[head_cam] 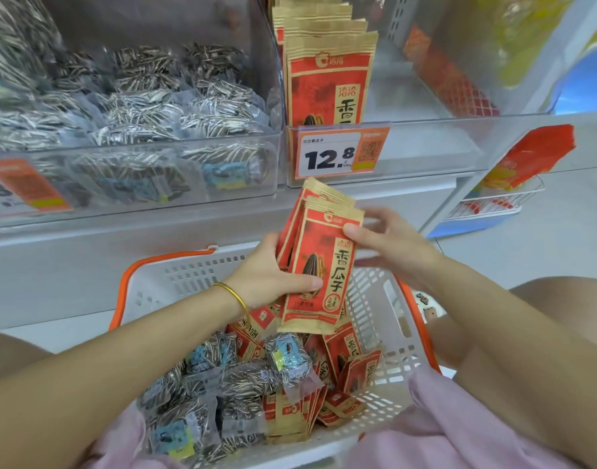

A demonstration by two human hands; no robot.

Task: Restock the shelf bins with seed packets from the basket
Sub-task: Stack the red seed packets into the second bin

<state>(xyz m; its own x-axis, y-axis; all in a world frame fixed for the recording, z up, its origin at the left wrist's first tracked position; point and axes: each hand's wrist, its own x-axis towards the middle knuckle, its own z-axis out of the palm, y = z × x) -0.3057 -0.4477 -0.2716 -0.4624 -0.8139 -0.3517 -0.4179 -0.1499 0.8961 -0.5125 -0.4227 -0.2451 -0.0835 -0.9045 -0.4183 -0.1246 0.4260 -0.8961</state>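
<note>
A small stack of red and gold seed packets stands upright above the white basket. My left hand grips the stack from the left, thumb across the front packet. My right hand pinches the stack's upper right edge. More red packets and clear bags of striped seeds lie in the basket. On the shelf, the right bin holds upright red packets. The left bin is full of clear seed bags.
A price tag reading 12.8 hangs on the right bin's front. The basket has orange handles and sits by my knees. A wire rack with a red packet stands at the right, over the floor.
</note>
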